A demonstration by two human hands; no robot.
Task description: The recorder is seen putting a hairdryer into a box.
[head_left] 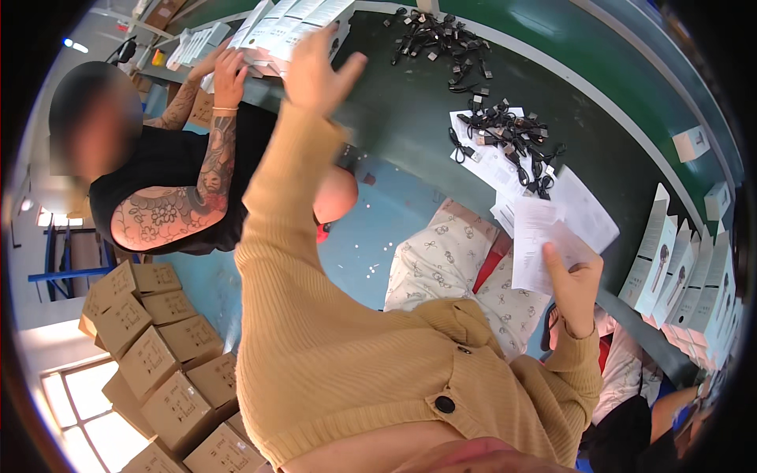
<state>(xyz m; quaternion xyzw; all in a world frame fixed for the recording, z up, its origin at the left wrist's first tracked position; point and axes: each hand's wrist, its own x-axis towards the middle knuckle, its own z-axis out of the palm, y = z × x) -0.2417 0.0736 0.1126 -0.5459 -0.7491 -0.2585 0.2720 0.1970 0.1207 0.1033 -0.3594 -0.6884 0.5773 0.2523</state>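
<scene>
My left hand (317, 79) is stretched out to the far left, slightly blurred, with its thumb apart from the fingers. It is beside a row of open white boxes (276, 27), and I see nothing held in it. My right hand (577, 288) grips a folded white paper leaflet (532, 244) at the table's near edge, thumb on top. Just beyond that leaflet lie more white printed sheets (587, 209). A pile of short black USB cables (505, 130) rests partly on the papers.
Another heap of black cables (441, 39) lies farther back on the dark green table (378, 102). White boxes (682, 276) stand in rows at the right. A co-worker with tattooed arms (213, 158) sits at the left, hands at the boxes. Brown cartons (177, 406) are stacked on the floor.
</scene>
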